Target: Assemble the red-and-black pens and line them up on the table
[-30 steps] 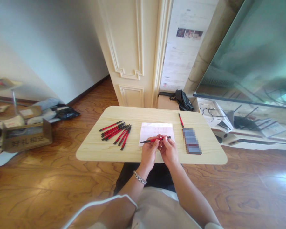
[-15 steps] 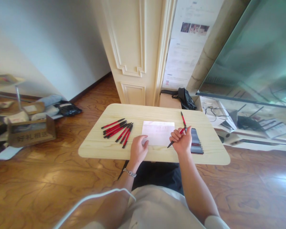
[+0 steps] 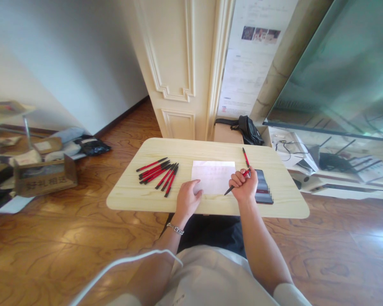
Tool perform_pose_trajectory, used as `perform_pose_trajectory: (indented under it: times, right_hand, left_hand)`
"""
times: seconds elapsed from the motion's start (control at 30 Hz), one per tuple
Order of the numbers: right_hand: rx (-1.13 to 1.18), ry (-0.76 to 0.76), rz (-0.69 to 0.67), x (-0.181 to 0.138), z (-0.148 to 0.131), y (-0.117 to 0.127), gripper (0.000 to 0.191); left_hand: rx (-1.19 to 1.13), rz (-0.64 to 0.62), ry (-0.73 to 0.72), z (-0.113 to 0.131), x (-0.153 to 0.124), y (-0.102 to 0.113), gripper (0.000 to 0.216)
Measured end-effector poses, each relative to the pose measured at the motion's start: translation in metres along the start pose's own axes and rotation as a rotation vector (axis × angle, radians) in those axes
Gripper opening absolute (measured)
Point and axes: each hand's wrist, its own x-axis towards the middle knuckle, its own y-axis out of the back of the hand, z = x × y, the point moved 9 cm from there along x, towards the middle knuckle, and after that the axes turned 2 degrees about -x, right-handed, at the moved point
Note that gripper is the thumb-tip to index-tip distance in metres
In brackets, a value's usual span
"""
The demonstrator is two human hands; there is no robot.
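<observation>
My right hand (image 3: 243,185) is closed around a red and black pen (image 3: 236,180), its tip pointing down-left at the right edge of a white sheet of paper (image 3: 212,176). My left hand (image 3: 187,198) lies flat on the table with fingers spread, touching the paper's lower left corner. A bunch of several red and black pens (image 3: 158,171) lies to the left of the paper. One more pen (image 3: 245,157) lies alone beyond my right hand.
The light wooden table (image 3: 140,197) stands on a wood floor. A dark phone (image 3: 262,187) lies to the right of my right hand. A cardboard box (image 3: 44,175) and clutter sit at the left, a black bag (image 3: 246,129) and a glass TV stand (image 3: 322,170) behind.
One second ago both hands held the pen over the paper. The left hand let go and settled flat on the table; the right hand took the pen to the right in a writing grip.
</observation>
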Motion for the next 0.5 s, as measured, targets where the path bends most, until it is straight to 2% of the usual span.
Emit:
perform_pose_trajectory:
  times: [0.23, 0.33, 0.5]
  right_hand:
    - [0.007, -0.025, -0.055, 0.001, 0.005, -0.015, 0.051]
    - [-0.124, -0.018, -0.03, 0.004, 0.013, -0.021, 0.052]
    - [-0.514, 0.076, 0.131, 0.003, 0.027, -0.011, 0.064]
  left_hand:
    - [0.027, -0.031, -0.019, 0.002, 0.0, -0.004, 0.037]
    - [0.012, -0.03, -0.018, 0.002, 0.001, -0.005, 0.037]
    - [0.012, -0.032, -0.012, 0.002, 0.002, -0.005, 0.034]
